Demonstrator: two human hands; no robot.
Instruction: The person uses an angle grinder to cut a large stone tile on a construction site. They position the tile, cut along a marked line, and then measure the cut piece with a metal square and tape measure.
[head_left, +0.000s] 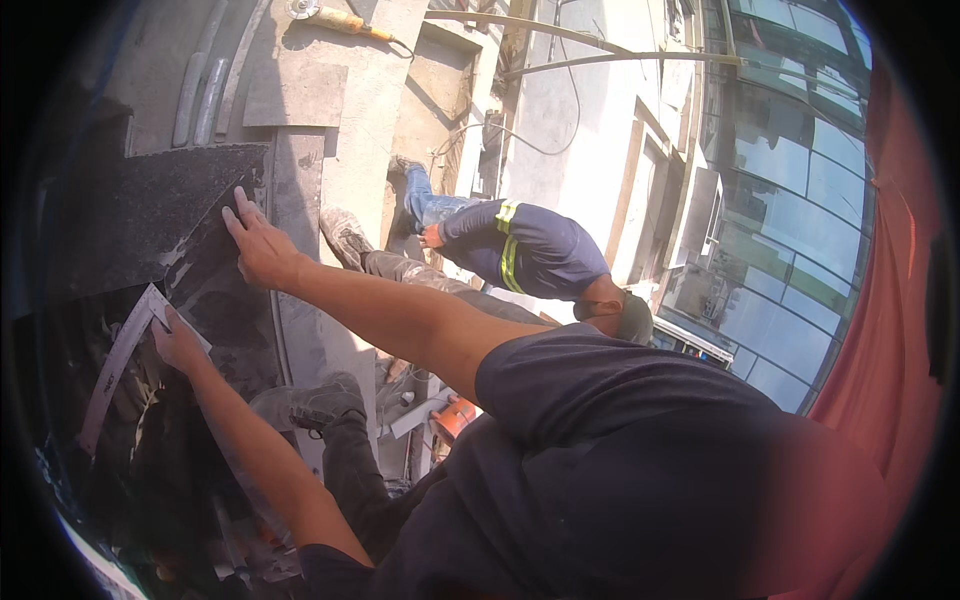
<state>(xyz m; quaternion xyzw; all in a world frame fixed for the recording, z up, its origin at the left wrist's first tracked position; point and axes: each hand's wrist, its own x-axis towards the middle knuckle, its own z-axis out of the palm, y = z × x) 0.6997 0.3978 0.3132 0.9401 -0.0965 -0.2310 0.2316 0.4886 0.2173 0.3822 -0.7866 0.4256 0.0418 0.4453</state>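
Note:
My left hand [183, 345] grips a pale L-shaped square [122, 345] at its corner. One leg of the square runs down over a dark, shadowed area, and the marks on it are too blurred to make out. Above and to the right, my right hand [265, 250] stretches its fingers apart and touches a dark grey slab [150, 220] near its edge. Nothing shows in that hand. A pale line runs across the slab below these fingers. Further down, the surface under my left hand is too dark to tell.
At the top lies a yellow angle grinder [345, 18]. Grey tubes [200, 100] lie beside a flat board [295, 95]. A bent-over co-worker [530, 245] in a dark top with reflective strips is close by on the right. Cables and an orange object [455, 420] lie near my legs.

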